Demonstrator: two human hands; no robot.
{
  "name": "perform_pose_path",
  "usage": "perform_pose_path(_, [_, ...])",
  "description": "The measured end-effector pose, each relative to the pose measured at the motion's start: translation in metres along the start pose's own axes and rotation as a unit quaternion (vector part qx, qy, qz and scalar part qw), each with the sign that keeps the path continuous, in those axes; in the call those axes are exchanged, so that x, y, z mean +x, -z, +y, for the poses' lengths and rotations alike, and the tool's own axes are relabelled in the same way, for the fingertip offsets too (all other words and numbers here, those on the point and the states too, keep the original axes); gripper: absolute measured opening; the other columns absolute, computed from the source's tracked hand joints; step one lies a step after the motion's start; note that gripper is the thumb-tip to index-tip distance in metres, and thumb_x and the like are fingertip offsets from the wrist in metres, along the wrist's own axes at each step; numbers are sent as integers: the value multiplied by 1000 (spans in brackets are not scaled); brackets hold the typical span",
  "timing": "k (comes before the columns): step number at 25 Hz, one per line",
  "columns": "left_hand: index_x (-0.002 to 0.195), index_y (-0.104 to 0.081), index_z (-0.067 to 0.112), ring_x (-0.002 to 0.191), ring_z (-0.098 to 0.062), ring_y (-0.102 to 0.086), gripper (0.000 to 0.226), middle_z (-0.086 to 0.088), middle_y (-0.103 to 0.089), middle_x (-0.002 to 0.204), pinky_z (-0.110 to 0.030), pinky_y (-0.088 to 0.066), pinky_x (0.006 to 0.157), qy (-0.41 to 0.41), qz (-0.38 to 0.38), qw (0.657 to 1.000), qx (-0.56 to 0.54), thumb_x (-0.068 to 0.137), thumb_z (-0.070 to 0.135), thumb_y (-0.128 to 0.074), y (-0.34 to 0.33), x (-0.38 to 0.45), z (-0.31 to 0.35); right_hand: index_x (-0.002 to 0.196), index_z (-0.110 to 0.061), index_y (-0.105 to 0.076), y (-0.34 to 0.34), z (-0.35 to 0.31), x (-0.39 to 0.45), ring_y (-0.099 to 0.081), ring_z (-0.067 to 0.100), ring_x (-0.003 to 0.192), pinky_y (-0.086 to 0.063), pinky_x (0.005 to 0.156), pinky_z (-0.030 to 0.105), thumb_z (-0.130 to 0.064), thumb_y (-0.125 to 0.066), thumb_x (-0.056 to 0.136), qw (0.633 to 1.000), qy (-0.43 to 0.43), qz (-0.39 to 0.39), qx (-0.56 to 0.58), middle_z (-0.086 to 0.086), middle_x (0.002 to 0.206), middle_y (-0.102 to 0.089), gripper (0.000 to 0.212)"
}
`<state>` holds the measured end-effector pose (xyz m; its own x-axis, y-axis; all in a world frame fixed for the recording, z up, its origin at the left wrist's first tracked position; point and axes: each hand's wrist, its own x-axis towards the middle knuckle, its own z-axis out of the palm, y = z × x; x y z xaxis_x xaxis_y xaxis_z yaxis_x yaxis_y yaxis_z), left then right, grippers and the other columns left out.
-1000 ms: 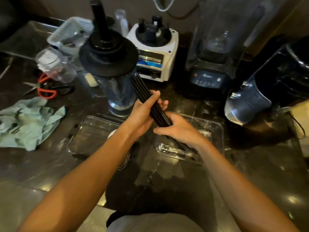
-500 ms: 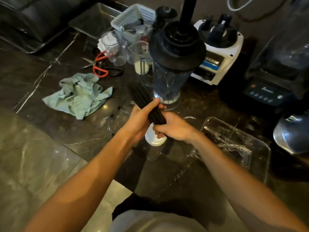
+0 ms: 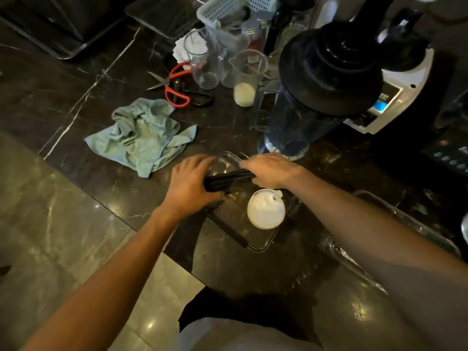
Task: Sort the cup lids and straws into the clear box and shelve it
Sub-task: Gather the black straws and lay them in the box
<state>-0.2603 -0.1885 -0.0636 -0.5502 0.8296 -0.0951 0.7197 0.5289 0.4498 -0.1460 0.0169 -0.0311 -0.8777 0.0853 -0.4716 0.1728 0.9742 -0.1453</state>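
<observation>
Black straws point(image 3: 229, 179) bundled level in our closed left hand point(image 3: 188, 184) and right hand point(image 3: 269, 171), over our clear box point(image 3: 255, 245) with its white lid point(image 3: 266, 209).

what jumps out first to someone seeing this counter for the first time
At centre, the left hand and right hand hold a bundle of black straws level over a clear box, with a white cup lid inside it. Behind stands a big black-lidded blender jug; a crumpled teal cloth lies left.
</observation>
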Motion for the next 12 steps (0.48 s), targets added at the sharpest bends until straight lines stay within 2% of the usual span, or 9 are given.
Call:
perform_pose_path(2, [146, -49, 28, 131, -27, -48, 84, -3, -54, 139, -46, -38, 106, 9, -89, 993, 73, 72, 59, -76, -7, 7, 8, 126, -25, -59, -4, -4, 15, -64, 27, 112, -52, 86, 41, -18, -65, 95, 999, 33, -20, -18, 6, 121, -66, 33])
perform_pose_path(4, [141, -53, 28, 125, -25, -50, 75, -2, -54, 132, -44, -38, 103, 16, -128, 988, 87, 75, 57, -76, -17, 12, 15, 134, -24, -57, -8, -9, 27, -58, 26, 121, -48, 98, 42, -20, -65, 96, 998, 47, -34, -40, 5, 129, -63, 39])
perform_pose_path(6, [141, -53, 27, 123, -26, -50, 71, -3, -53, 131, -45, -39, 103, 22, -132, 986, 97, 78, 53, -75, -24, 16, 18, 139, -23, -54, -11, -12, 35, -51, 25, 127, -41, 106, 42, -21, -66, 94, 997, 53, -29, -54, 5, 134, -59, 47])
perform_pose_path(12, [138, -54, 26, 119, -26, -56, 66, -3, -58, 127, -47, -38, 100, 24, -111, 986, 124, 79, 50, -71, -30, 18, 22, 135, -20, -51, -11, -11, 33, -47, 26, 123, -38, 104, 44, -34, -73, 84, 995, 50, -19, -79, 8, 131, -52, 57])
